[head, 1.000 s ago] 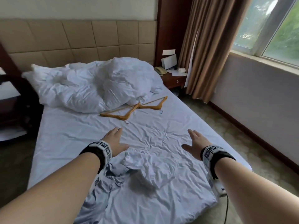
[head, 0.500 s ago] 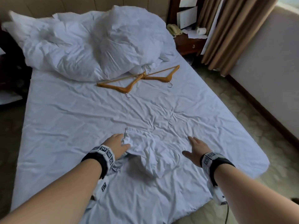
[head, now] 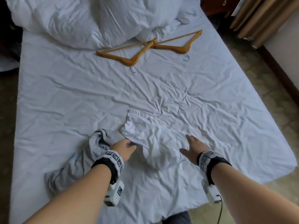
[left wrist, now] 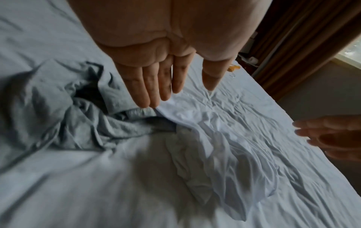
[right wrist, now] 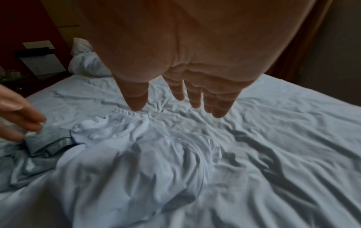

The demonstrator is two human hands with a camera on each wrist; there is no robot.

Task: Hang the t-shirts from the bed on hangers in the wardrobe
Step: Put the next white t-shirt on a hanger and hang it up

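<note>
A crumpled white t-shirt (head: 153,135) lies on the bed's white sheet (head: 80,97), near the foot. A grey t-shirt (head: 84,159) lies bunched to its left, partly under my left forearm. My left hand (head: 125,147) hovers with straight fingers at the seam where the grey shirt (left wrist: 64,111) meets the white one (left wrist: 224,138). Over the white shirt's right side, my right hand (head: 193,145) is spread flat, holding nothing; its fingers (right wrist: 195,98) hang above the shirt (right wrist: 136,154). Two wooden hangers (head: 129,55) (head: 178,44) lie crossed further up the bed.
A heaped white duvet and pillows (head: 84,21) fill the head of the bed. Brown curtains (head: 258,18) hang at the right, above patterned floor (head: 267,88). A dark nightstand (head: 216,5) stands by the bed's far right corner.
My head has tilted down and both hands have drawn back toward the shirts; the left hand now sits at the white shirt's left edge, the right over its right side.
</note>
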